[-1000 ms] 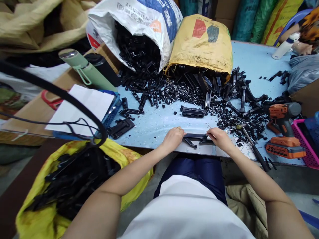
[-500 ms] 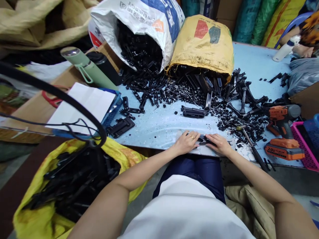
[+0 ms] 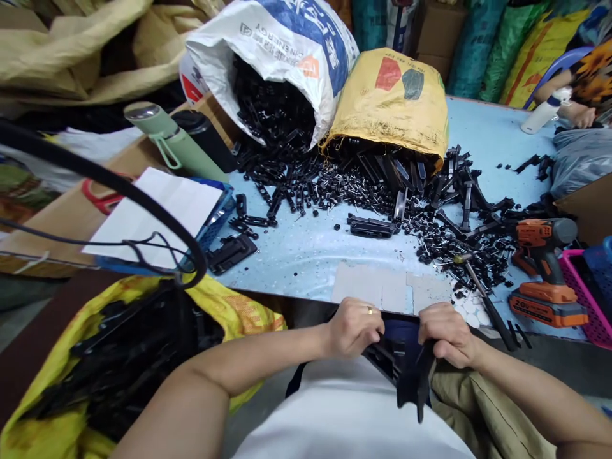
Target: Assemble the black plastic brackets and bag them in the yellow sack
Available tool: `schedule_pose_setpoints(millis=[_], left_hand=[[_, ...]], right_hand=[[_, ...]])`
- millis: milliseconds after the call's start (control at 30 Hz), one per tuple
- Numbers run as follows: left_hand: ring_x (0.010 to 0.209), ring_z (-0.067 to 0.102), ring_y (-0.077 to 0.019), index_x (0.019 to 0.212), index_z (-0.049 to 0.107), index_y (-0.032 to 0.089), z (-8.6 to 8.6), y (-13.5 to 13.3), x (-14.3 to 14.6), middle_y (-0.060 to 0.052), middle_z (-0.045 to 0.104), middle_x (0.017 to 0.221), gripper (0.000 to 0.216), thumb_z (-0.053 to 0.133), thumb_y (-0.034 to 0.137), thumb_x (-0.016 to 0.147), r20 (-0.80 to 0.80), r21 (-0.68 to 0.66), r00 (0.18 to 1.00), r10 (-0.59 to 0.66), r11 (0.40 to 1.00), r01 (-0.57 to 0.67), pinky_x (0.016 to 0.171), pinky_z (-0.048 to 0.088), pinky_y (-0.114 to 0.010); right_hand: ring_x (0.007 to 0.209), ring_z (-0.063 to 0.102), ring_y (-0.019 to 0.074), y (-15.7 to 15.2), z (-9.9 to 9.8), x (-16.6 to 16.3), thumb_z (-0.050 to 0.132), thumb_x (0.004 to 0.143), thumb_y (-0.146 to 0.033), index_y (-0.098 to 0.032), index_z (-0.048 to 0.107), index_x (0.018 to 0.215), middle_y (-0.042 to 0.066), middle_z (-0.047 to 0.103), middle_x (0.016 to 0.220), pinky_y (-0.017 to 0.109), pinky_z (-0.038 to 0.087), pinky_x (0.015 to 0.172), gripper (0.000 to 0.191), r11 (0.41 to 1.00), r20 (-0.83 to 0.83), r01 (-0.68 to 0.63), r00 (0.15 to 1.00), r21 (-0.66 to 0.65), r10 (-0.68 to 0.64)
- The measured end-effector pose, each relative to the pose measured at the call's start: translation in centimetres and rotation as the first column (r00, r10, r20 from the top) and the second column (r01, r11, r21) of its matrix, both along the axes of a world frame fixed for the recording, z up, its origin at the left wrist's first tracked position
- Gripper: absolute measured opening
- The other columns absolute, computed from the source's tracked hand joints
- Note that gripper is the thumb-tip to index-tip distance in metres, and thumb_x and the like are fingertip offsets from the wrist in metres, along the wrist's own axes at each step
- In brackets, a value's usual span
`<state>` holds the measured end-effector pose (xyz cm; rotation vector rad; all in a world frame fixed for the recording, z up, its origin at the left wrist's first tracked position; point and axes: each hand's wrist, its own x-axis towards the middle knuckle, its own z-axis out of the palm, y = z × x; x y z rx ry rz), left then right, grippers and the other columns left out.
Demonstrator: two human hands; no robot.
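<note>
In front of the white shirt, just below the table's front edge, my left hand [image 3: 354, 326] is closed on a black plastic part [image 3: 412, 382]. My right hand [image 3: 447, 333] grips its other side, fingers curled over the top. The part hangs tilted, with a forked lower end; whether it is one piece or two joined is hard to tell. Grey cardboard pieces [image 3: 363, 285] lie on the table edge just beyond my hands. Farther back rests a long black plastic assembly [image 3: 371, 225]. A hammer [image 3: 485, 299] lies to the right of my right hand.
White sack [image 3: 329, 57] and yellow sack [image 3: 389, 95] spill black parts and screws [image 3: 344, 182]. An orange cordless drill [image 3: 547, 271] stands right, beside a pink basket [image 3: 581, 296]. A yellow bag [image 3: 253, 309] of black parts is at lower left. Another person's hand [image 3: 581, 116] shows far right.
Both hands have come off the tabletop toward my body, lifting the black plastic part and tilting it. The cardboard beneath is now uncovered. The camera view has shifted slightly.
</note>
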<state>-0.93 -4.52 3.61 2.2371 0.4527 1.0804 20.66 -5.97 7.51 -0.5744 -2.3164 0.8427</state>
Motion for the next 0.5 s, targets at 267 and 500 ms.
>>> schedule_pose_setpoints(millis=[267,500], left_hand=[[0.063,0.057,-0.0140,0.084,0.060,0.016,-2.7,-2.5,3.5,-0.007,0.060,0.066,0.067,0.002,0.048,0.092,0.275,-0.016,0.923,0.270,0.961,-0.276,0.059,0.045,-0.026],[0.094,0.055,-0.0229,0.115,0.057,0.021,-7.7,3.6,2.8,-0.011,0.061,0.092,0.059,0.034,0.063,0.082,-0.301,0.428,0.841,0.449,0.852,-0.301,0.082,0.044,-0.036]], right_hand=[[0.105,0.051,0.0251,-0.9,-9.5,-7.0,0.015,0.087,-0.052,-0.026,0.039,0.116,0.012,0.052,0.108,0.046,0.042,0.085,0.046,0.750,-0.329,0.632,0.678,-0.196,-0.657],[0.114,0.044,0.0256,11.3,-9.6,-3.7,0.037,0.086,-0.044,-0.019,0.038,0.121,0.015,0.048,0.121,0.044,0.038,0.093,0.043,0.629,0.051,0.771,0.627,0.102,-0.777]])
